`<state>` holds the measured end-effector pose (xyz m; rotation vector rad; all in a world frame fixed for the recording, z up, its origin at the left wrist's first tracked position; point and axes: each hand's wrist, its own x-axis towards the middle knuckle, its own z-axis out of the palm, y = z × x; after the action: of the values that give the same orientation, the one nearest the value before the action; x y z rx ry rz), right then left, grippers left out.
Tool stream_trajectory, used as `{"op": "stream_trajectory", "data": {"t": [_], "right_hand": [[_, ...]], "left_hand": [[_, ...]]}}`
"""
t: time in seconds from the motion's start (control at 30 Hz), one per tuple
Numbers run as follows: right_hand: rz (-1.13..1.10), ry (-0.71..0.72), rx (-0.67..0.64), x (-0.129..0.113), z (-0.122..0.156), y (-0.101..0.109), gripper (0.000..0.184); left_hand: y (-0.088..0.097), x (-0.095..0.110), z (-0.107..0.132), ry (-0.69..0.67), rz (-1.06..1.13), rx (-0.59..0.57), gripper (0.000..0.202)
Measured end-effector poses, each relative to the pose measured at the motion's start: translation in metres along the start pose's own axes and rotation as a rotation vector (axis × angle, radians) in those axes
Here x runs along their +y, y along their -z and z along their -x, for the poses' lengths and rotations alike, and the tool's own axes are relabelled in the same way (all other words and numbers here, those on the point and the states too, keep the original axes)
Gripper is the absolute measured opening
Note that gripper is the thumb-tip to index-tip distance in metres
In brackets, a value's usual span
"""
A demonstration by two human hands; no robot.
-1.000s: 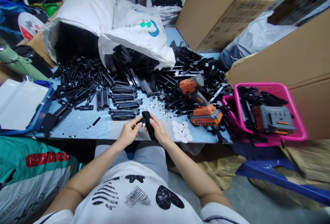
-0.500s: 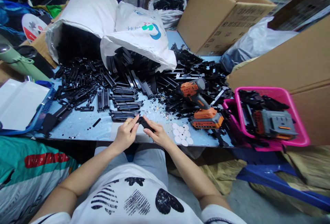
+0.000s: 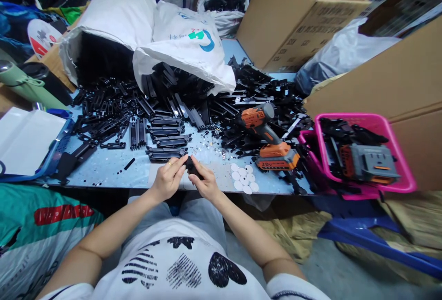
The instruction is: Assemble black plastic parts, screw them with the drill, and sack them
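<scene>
Both my hands meet at the near edge of the blue table (image 3: pixel 110 171), pinching one small black plastic part (image 3: pixel 191 165) between them. My left hand (image 3: pixel 168 178) grips its left end with curled fingers, a ring on one finger. My right hand (image 3: pixel 204 179) closes on its right end. Just beyond the hands lie neat rows of stacked black parts (image 3: pixel 165 136). A cluster of small white discs (image 3: pixel 244 179) sits to the right of my right hand.
An orange cordless drill (image 3: pixel 267 139) lies right of centre. A large heap of black parts (image 3: pixel 179 100) spills from white sacks (image 3: pixel 165 37). A pink basket (image 3: pixel 366 152) holds parts and a battery. Cardboard boxes (image 3: pixel 297 14) stand behind and right. A blue tray with white sheet (image 3: pixel 27 139) sits left.
The black part in my hands has been turned and drawn in; less of it shows now. Both hands stay at the same spot at the table edge.
</scene>
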<state>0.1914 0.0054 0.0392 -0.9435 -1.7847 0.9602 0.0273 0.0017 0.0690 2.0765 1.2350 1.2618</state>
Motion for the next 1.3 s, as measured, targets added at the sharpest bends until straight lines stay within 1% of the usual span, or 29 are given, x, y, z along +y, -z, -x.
{"op": "stream_trajectory", "data": {"t": [0.07,0.13,0.17,0.2,0.27,0.3,0.33,0.37,0.4,0.43,0.47,0.5,0.57,0.6,0.63,0.7,0.77,0.9,1.0,1.03,1.07,1.1,1.13,1.23,1.27,1.3], "right_hand": [[-0.004,-0.016,0.006,0.003,0.002,-0.001,0.056],[0.01,-0.03,-0.003,0.006,0.003,-0.004,0.057],[0.035,-0.03,-0.034,0.007,0.003,-0.004,0.057],[0.08,-0.028,-0.095,0.009,0.003,-0.002,0.056],[0.258,-0.053,-0.254,0.016,-0.003,0.009,0.052],[0.401,-0.09,-0.308,0.022,-0.007,0.019,0.049],[0.573,-0.14,-0.328,0.029,-0.014,0.032,0.046],[0.764,-0.199,-0.306,0.037,-0.021,0.048,0.043],[0.956,-0.256,-0.248,0.046,-0.029,0.065,0.041],[1.128,-0.294,-0.187,0.054,-0.038,0.082,0.04],[1.263,-0.305,-0.148,0.062,-0.046,0.098,0.039],[1.355,-0.28,-0.151,0.069,-0.054,0.112,0.037],[1.434,-0.157,-0.222,0.077,-0.064,0.133,0.032],[1.439,-0.081,-0.263,0.078,-0.065,0.14,0.03],[1.433,-0.014,-0.292,0.077,-0.065,0.144,0.029],[1.409,0.071,-0.307,0.073,-0.059,0.152,0.031],[1.37,0.115,-0.307,0.07,-0.049,0.157,0.033],[1.287,0.136,-0.338,0.073,-0.04,0.166,0.026],[1.146,0.118,-0.409,0.082,-0.043,0.171,0.025],[1.074,0.111,-0.411,0.085,-0.045,0.173,0.027],[0.992,0.1,-0.389,0.087,-0.047,0.176,0.029],[0.902,0.084,-0.329,0.089,-0.049,0.179,0.031],[0.809,0.066,-0.238,0.09,-0.051,0.183,0.03],[0.542,-0.004,0.103,0.089,-0.055,0.198,0.024],[0.484,-0.031,0.186,0.086,-0.056,0.201,0.025],[0.442,-0.057,0.238,0.082,-0.056,0.202,0.025]], "left_hand": [[0.004,-0.004,0.0,0.01,0.005,-0.017,0.037],[0.003,-0.007,0.004,0.043,0.012,-0.046,0.037],[0.0,-0.009,0.008,0.074,0.017,-0.056,0.037],[-0.003,-0.011,0.013,0.12,0.015,-0.057,0.037],[-0.011,-0.013,0.026,0.247,-0.034,-0.02,0.038],[-0.014,-0.014,0.033,0.316,-0.092,0.008,0.04],[-0.016,-0.014,0.038,0.377,-0.176,0.026,0.043],[-0.018,-0.015,0.042,0.409,-0.277,0.022,0.047],[-0.019,-0.015,0.045,0.397,-0.378,-0.017,0.05],[-0.019,-0.016,0.044,0.343,-0.466,-0.095,0.052],[-0.018,-0.017,0.042,0.254,-0.532,-0.202,0.053],[-0.018,-0.019,0.039,0.146,-0.573,-0.328,0.051],[-0.016,-0.025,0.029,-0.035,-0.605,-0.561,0.046],[-0.015,-0.029,0.025,-0.075,-0.625,-0.635,0.044],[-0.013,-0.033,0.022,-0.079,-0.658,-0.673,0.043],[-0.011,-0.041,0.017,-0.028,-0.732,-0.665,0.039],[-0.01,-0.048,0.014,0.004,-0.75,-0.639,0.035],[-0.016,-0.058,0.007,-0.025,-0.635,-0.661,0.034],[-0.023,-0.064,0.001,0.019,-0.575,-0.619,0.032],[-0.024,-0.066,0.0,0.027,-0.561,-0.612,0.032],[-0.025,-0.067,0.0,0.026,-0.551,-0.612,0.032],[-0.025,-0.068,0.0,0.024,-0.546,-0.613,0.032],[-0.025,-0.068,0.001,0.025,-0.545,-0.611,0.032],[-0.025,-0.067,0.003,0.029,-0.549,-0.608,0.032],[-0.025,-0.067,0.003,0.032,-0.55,-0.61,0.032],[-0.025,-0.066,0.003,0.033,-0.55,-0.615,0.032]]}}
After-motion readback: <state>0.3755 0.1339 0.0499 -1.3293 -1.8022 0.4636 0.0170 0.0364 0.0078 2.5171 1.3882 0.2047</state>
